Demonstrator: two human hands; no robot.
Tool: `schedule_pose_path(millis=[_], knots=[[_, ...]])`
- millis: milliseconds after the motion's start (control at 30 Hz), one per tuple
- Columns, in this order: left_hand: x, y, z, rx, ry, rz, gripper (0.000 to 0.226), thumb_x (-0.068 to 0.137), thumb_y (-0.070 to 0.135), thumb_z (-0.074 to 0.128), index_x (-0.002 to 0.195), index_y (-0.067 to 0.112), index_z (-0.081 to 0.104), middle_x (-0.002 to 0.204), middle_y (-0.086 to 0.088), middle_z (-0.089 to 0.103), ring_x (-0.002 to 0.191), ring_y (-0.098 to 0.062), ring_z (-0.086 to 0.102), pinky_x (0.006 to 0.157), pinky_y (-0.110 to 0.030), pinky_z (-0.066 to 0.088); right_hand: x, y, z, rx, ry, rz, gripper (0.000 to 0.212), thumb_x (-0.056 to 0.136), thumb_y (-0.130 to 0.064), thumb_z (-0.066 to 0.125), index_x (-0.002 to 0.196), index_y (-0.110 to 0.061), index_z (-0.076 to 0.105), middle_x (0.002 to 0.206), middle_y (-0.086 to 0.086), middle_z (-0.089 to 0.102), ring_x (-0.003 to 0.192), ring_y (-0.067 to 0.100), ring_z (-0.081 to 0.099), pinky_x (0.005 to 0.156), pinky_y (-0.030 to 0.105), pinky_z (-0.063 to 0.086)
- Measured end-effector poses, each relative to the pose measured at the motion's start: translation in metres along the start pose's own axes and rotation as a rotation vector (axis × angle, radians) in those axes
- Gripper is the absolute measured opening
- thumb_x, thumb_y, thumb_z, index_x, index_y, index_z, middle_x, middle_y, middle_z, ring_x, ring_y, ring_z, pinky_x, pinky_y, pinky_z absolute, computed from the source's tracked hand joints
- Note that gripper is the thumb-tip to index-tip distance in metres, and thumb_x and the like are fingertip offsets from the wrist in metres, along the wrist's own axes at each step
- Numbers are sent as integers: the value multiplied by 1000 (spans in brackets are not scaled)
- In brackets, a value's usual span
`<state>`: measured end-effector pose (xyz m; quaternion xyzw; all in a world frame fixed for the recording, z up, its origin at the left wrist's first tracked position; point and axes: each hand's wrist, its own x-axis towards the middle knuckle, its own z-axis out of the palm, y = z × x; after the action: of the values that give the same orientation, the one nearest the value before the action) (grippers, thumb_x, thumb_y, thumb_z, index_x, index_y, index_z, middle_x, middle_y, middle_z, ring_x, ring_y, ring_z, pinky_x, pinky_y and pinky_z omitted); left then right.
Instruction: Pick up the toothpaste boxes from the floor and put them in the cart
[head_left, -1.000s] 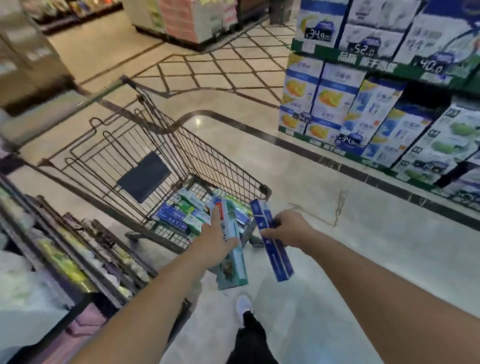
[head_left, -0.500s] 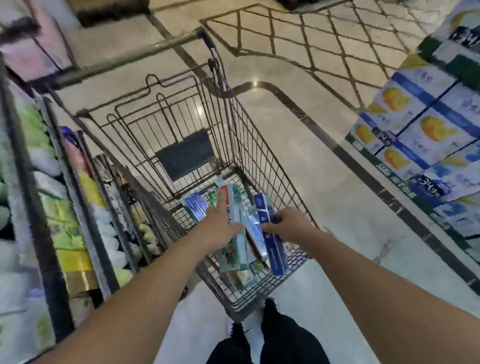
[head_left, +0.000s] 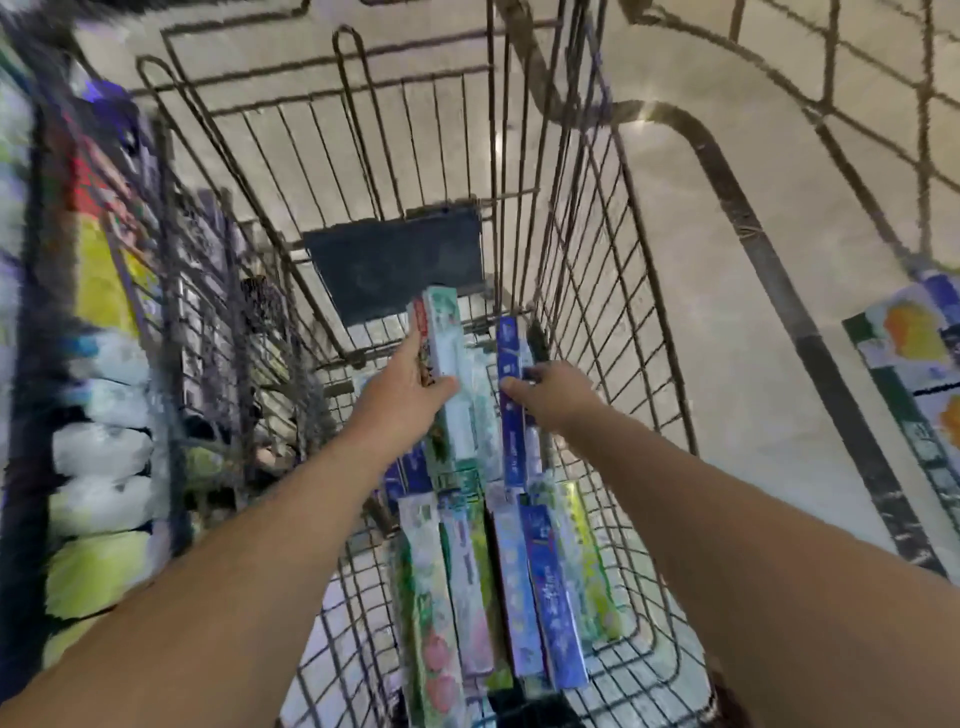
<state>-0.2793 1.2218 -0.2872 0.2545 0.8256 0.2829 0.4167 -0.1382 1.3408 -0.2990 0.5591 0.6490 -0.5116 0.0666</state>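
While 1 s ago beside the cart (head_left: 613, 291), now inside it: left hand (head_left: 400, 395) grips green box (head_left: 447, 358), right hand (head_left: 550, 389) blue box (head_left: 510, 405), fingers curled; release seems next.

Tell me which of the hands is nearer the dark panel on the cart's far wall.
Left. The left hand grips pale boxes whose top overlaps the dark panel; the right hand, gripping a blue box, sits off to the panel's right.
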Motion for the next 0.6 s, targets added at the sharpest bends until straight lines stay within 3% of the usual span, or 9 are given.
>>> schedule_pose_path(millis=[33, 133, 200, 300, 400, 467, 600], knots=[[14, -4, 8, -7, 14, -4, 71, 91, 36, 64, 150, 43, 25, 119, 2, 64, 96, -20, 63, 84, -34, 52, 15, 1, 5, 16, 3, 2, 41, 90, -34, 68, 110, 2, 64, 101, 18, 71, 89, 32, 70, 83, 49, 57], [46, -17, 29, -34, 12, -33, 65, 93, 29, 64, 150, 33, 33, 128, 1, 61, 108, -24, 63, 96, -42, 51, 56, 10, 22, 25, -22, 6, 32, 90, -30, 67, 99, 2, 67, 94, 16, 72, 85, 31, 72, 80, 48, 59], [61, -33, 42, -72, -8, -69, 62, 93, 28, 64, 148, 33, 35, 130, 0, 62, 109, -25, 63, 96, -45, 51, 75, 15, 34, -4, -29, 11, 33, 90, -32, 67, 95, 0, 68, 92, 15, 72, 83, 29, 72, 78, 46, 60], [68, -56, 61, -71, -23, -147, 58, 96, 26, 60, 148, 30, 36, 128, 2, 60, 107, -22, 60, 96, -36, 50, 94, 26, 57, -24, -4, 15, 33, 87, -33, 71, 85, 0, 69, 89, 18, 72, 83, 33, 71, 77, 50, 59], [68, -66, 75, 92, -48, -174, 41, 97, 22, 56, 137, 18, 52, 121, -5, 63, 99, -25, 61, 80, -32, 50, 97, 35, 74, -126, 8, 17, 39, 87, -34, 69, 84, 4, 71, 83, 20, 71, 82, 35, 69, 77, 49, 58], [69, -69, 79, 256, -24, -172, 26, 94, 11, 55, 118, 8, 63, 111, -15, 66, 94, -33, 63, 70, -35, 50, 95, 38, 79, -193, 9, -1, 40, 88, -36, 69, 82, 4, 71, 79, 19, 71, 79, 34, 69, 74, 45, 58], [68, -70, 75, 375, -22, -155, 14, 88, 5, 56, 100, 4, 63, 101, -16, 63, 86, -33, 62, 64, -35, 50, 87, 42, 84, -304, 20, -6, 35, 89, -38, 67, 91, -3, 72, 75, 9, 67, 69, 22, 62, 52, 27, 43]])
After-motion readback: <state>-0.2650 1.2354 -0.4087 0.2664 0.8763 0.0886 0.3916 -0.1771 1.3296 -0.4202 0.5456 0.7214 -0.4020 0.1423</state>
